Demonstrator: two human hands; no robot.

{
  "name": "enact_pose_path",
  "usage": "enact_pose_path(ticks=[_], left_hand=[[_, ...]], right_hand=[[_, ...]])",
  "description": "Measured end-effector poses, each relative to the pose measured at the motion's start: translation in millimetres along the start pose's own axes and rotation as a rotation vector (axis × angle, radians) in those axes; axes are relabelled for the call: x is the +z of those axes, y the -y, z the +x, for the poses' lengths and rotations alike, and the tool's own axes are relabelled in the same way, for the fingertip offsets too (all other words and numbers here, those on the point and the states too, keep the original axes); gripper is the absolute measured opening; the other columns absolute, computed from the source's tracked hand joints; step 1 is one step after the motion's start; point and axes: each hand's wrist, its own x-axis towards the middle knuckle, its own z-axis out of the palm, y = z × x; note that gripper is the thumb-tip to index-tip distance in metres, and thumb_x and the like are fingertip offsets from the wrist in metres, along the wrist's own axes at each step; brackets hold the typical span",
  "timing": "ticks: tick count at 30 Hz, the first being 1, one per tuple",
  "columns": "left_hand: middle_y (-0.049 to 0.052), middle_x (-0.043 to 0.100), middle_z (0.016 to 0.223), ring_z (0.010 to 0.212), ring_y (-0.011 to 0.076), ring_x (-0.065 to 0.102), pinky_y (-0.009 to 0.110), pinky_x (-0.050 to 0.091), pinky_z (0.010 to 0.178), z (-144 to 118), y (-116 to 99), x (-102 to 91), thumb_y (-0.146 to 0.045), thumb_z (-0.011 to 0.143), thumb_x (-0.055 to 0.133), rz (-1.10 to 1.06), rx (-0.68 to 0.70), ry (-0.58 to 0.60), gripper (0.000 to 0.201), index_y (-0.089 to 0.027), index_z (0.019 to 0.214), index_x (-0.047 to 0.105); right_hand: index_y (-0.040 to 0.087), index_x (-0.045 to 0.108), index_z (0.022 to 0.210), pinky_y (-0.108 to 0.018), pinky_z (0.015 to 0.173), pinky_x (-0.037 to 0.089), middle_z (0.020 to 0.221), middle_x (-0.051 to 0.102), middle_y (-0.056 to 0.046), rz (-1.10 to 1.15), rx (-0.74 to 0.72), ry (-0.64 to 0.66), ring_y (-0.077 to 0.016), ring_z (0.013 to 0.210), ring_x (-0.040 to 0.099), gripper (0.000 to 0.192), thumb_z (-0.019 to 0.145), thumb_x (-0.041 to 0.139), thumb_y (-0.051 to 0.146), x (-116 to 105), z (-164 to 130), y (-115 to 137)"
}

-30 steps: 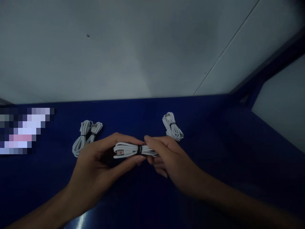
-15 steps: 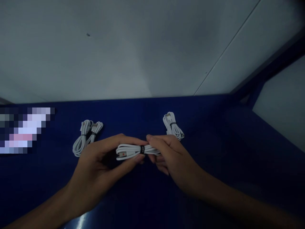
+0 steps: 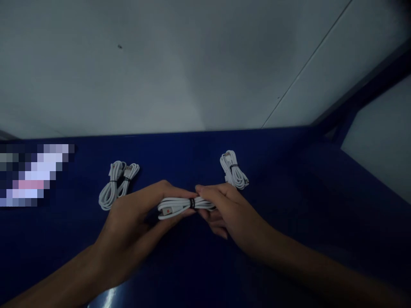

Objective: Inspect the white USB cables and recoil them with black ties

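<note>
Between my two hands is a coiled white USB cable (image 3: 175,205), bound round its middle by a black tie (image 3: 192,203). Its USB plug, with an orange mark, shows at the left end of the coil. My left hand (image 3: 138,226) pinches the coil near the tie, fingers behind and thumb in front. The right end is gripped by my right hand (image 3: 231,209), whose fingers hide that part. Two more bundled white cables (image 3: 111,188) lie beyond my left hand, side by side. Another bundled cable (image 3: 236,171) rests just past my right hand.
All the loose bundles lie on a dark blue tabletop (image 3: 180,158). A pale wall (image 3: 160,77) rises behind its far edge. A pixelated patch covers something at the far left. On the right stands a blue frame (image 3: 349,111).
The coil in my hands has tilted slightly, its left end sitting a little lower. My hands have shifted only slightly, and both still hold it. The bundles on the tabletop stay put.
</note>
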Motion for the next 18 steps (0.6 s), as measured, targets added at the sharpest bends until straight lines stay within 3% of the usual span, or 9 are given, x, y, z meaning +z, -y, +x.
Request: enact_pose_path(ticks=[5, 13, 18], left_hand=[[-0.005, 0.086, 0.104, 0.082, 0.0118, 0.08, 0.017, 0.06, 0.072, -2.1, 1.4, 0.1, -0.02, 0.105, 0.078, 0.034, -0.008, -0.006, 0.023, -0.034, 0.123, 0.081], [-0.004, 0.087, 0.105, 0.088, 0.016, 0.082, 0.023, 0.062, 0.074, 1.0, 0.9, 4.6, -0.026, 0.102, 0.082, 0.029, -0.023, -0.049, 0.018, -0.035, 0.118, 0.083], [-0.006, 0.087, 0.108, 0.092, 0.0173, 0.083, 0.024, 0.066, 0.078, -1.5, -0.1, 6.2, -0.025, 0.095, 0.09, 0.038, -0.008, -0.103, 0.03, -0.039, 0.12, 0.082]], right_hand=[[0.022, 0.058, 0.068, -0.027, 0.05, 0.028, 0.057, 0.037, 0.007, 0.057, 0.033, 0.015, -0.0113, 0.051, 0.03, 0.055, 0.114, 0.052, 0.051, 0.8, 0.5, 0.7], [0.021, 0.06, 0.07, -0.026, 0.052, 0.03, 0.058, 0.039, 0.007, 0.104, 0.08, -0.035, -0.0101, 0.051, 0.032, 0.052, 0.111, 0.058, 0.052, 2.4, -0.9, 1.4], [0.021, 0.061, 0.072, -0.025, 0.053, 0.035, 0.061, 0.045, 0.006, 0.08, 0.076, -0.082, -0.0104, 0.053, 0.037, 0.051, 0.11, 0.06, 0.055, 2.7, -1.5, -0.9]])
